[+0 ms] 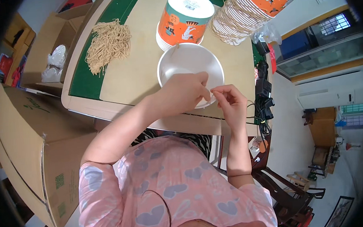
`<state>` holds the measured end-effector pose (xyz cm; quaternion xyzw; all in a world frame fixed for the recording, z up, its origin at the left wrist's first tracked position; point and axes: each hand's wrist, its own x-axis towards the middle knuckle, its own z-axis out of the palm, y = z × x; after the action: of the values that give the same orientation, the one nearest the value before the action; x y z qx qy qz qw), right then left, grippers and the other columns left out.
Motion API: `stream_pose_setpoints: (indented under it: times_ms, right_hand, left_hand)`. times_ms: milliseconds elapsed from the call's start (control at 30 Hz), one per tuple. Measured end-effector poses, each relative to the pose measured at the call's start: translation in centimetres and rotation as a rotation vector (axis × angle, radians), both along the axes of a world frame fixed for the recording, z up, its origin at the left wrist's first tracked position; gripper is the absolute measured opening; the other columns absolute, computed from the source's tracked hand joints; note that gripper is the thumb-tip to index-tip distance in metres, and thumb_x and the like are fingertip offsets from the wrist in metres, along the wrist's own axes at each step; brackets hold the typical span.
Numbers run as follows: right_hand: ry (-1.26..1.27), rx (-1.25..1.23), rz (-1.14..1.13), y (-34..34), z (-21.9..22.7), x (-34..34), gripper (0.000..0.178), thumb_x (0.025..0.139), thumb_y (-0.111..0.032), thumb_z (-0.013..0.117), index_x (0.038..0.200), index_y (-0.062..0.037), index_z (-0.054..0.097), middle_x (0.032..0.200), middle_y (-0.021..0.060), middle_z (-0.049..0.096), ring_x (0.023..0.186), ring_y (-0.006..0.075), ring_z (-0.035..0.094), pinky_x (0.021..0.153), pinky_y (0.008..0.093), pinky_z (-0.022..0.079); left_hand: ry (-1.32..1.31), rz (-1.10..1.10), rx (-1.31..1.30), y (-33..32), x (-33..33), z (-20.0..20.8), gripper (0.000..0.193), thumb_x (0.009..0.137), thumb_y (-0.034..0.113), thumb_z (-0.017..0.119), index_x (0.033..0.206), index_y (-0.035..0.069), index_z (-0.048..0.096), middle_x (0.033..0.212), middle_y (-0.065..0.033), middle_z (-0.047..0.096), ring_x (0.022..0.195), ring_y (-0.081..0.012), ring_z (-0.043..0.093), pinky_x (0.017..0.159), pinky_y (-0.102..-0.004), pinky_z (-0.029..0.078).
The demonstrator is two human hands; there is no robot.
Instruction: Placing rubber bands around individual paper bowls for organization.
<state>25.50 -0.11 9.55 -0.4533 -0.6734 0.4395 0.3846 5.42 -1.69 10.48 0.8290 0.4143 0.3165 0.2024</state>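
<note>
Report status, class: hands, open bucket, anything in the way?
Left hand, right hand at near rim of open bucket; grips unclear. Upturned stack behind. Nothing visibly blocking.

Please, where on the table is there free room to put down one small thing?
On the beige mat: one patch between the string pile and the white tub, another between that tub and the black cables. It is crowded behind the tub, where two stacks of orange tubs stand, and at its near rim, where both hands are.

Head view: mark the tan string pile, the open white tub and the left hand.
Tan string pile (108, 45): head view, middle of the tangled strands.
Open white tub (191, 61): head view, bare inside surface.
Left hand (184, 90): head view, back of the hand.
</note>
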Motion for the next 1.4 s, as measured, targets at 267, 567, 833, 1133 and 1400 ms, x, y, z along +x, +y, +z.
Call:
stream_pose_setpoints:
  times_ms: [267,567,833,1133,1400]
  right_hand:
    - [0.123,-0.160,0.009,-0.1,0.7,-0.4,0.003,0.086,0.001,0.062,0.088,-0.0005,0.064,0.072,-0.0010,0.061,0.059,0.0018,0.049,0.053,0.0160,0.038]
    - [0.013,0.258,-0.125,-2.2,-0.7,-0.9,0.007,0.082,0.003,0.065,0.088,-0.0012,0.064,0.097,0.0066,0.059,0.061,0.0036,0.046,0.056,0.0175,0.039]
    - [0.319,0.038,-0.282,-4.3,-1.6,-2.7,0.007,0.082,0.003,0.065,0.088,-0.0005,0.064,0.100,0.0072,0.059,0.074,0.0073,0.055,0.064,0.0190,0.044]
    - [0.230,0.139,-0.358,-4.6,-2.3,-2.7,0.006,0.084,0.002,0.062,0.088,-0.0021,0.062,0.092,0.0051,0.062,0.078,0.0084,0.056,0.065,0.0192,0.045]
    - [0.354,0.153,-0.344,-4.7,-1.3,-3.5,0.005,0.084,0.003,0.062,0.088,-0.0008,0.062,0.090,0.0062,0.062,0.076,0.0084,0.055,0.064,0.0206,0.046]
  left_hand:
    - [0.227,0.048,0.341,-0.7,2.0,0.4,0.010,0.076,0.008,0.062,0.085,0.011,0.062,0.078,-0.0028,0.049,0.069,-0.0187,0.058,0.056,-0.0321,0.047]
    - [-0.360,0.076,-0.387,-0.9,1.3,0.4,0.017,0.083,0.022,0.064,0.084,0.005,0.063,0.082,-0.0063,0.059,0.068,-0.0179,0.058,0.058,-0.0331,0.046]
    - [-0.604,0.075,-1.243,0.5,0.5,1.7,0.018,0.081,0.021,0.064,0.083,0.003,0.067,0.079,-0.0022,0.060,0.060,-0.0073,0.052,0.046,-0.0210,0.039]
    - [-0.691,0.080,-1.265,0.3,0.9,1.5,0.021,0.084,0.025,0.064,0.086,0.005,0.066,0.080,0.0016,0.057,0.063,-0.0048,0.050,0.048,-0.0182,0.037]
    - [-0.662,0.072,-1.288,0.5,0.9,2.1,0.019,0.085,0.024,0.063,0.082,0.005,0.065,0.078,0.0016,0.055,0.061,-0.0044,0.047,0.046,-0.0187,0.034]
